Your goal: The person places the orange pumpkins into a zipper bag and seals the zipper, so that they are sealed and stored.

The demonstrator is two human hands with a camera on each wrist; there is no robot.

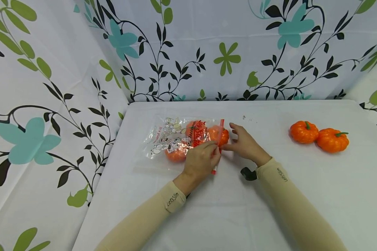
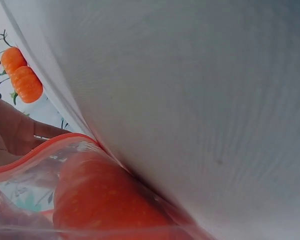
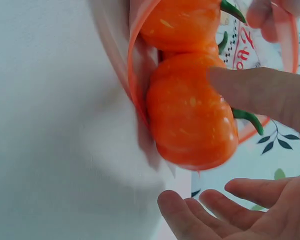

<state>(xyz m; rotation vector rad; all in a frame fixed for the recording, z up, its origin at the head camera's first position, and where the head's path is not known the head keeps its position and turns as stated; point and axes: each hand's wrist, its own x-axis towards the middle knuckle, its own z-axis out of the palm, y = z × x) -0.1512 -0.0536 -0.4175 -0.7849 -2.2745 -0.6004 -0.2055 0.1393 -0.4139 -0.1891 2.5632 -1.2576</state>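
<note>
A clear zip bag (image 1: 161,139) with printed cartoon animals and a red zip edge lies on the table, several small orange toy pumpkins inside. My left hand (image 1: 199,162) pinches the red edge, its fingertips (image 3: 262,17) also visible in the right wrist view. One pumpkin (image 3: 192,115) with a green stem sits at the gaping mouth, partly outside. The thumb of my right hand (image 1: 249,146) touches this pumpkin, while the other fingers (image 3: 230,210) spread out beside it. In the left wrist view, the red rim (image 2: 55,145) arches over another pumpkin (image 2: 100,195).
Two more toy pumpkins, one (image 1: 304,132) against the other (image 1: 332,141), sit on the right of the white table (image 1: 270,115). A patterned curtain (image 1: 188,42) hangs behind and on the left. A black wrist device (image 1: 249,174) shows at my right cuff.
</note>
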